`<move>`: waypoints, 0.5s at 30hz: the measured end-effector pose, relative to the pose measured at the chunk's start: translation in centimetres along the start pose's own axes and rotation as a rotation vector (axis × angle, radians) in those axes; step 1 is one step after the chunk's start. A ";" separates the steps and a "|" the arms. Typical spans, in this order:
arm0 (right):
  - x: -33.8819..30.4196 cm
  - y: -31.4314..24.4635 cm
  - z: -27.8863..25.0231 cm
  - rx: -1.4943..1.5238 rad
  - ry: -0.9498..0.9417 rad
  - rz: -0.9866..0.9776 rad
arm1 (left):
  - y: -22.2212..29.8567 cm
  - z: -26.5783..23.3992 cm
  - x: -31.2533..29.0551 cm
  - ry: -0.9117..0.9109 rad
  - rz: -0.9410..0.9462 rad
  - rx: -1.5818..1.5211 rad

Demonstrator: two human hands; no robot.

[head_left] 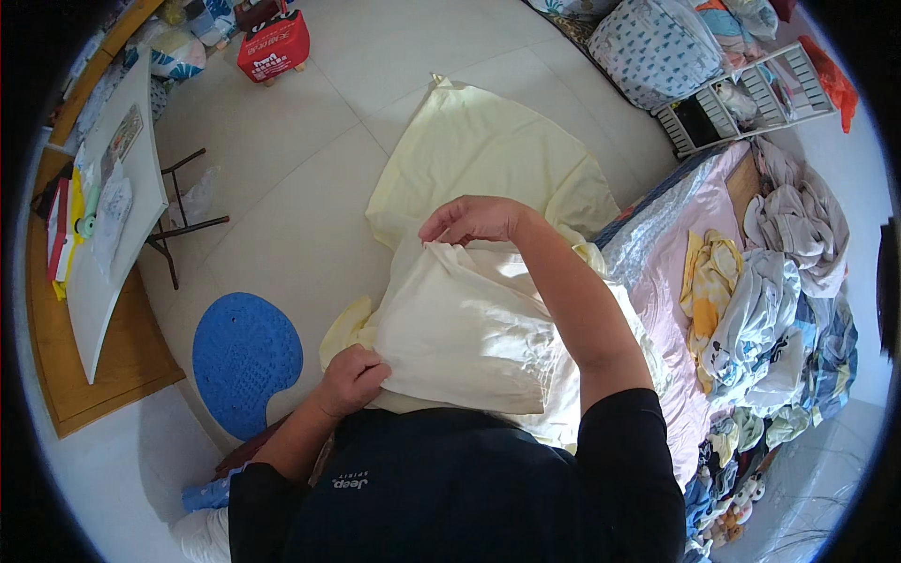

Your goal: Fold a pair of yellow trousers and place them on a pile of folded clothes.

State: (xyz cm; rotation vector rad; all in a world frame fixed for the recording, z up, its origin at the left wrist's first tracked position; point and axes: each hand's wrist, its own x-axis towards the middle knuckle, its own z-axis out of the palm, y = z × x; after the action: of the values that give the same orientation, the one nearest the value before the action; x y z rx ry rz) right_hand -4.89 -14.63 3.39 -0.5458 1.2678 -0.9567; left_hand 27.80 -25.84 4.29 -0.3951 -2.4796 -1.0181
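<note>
The person stands over a pale yellow sheet (488,150) that trails from their lap out across the tiled floor (282,235). The left hand (352,377) is closed, gripping the lower left edge of a cream folded cloth (465,328) held against the body. The right hand (474,219) pinches the upper edge of the same cloth between thumb and fingers. A blue perforated stool seat (246,361) stands just left of the left hand. A bed (657,253) piled with crumpled laundry (770,310) runs along the right side.
</note>
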 end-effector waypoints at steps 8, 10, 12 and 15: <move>0.3 -1.7 -0.6 0.006 -0.271 0.072 | 0.1 -1.0 0.4 -0.141 -0.064 -0.070; 0.4 -2.2 -0.6 0.006 -0.302 0.029 | -0.2 -1.0 0.0 -0.148 -0.043 -0.050; 0.2 -2.5 0.0 0.031 -0.334 0.000 | -0.2 -0.8 -0.5 -0.154 -0.026 -0.028; -0.2 -3.0 0.3 0.024 -0.340 -0.044 | -0.5 -0.6 -0.4 -0.133 -0.034 -0.040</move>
State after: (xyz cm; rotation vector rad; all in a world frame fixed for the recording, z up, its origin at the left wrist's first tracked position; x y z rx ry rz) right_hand -5.44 -16.05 6.02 -0.6881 0.9423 -0.8711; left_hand 28.14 -26.62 4.18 -0.4479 -2.5954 -1.0888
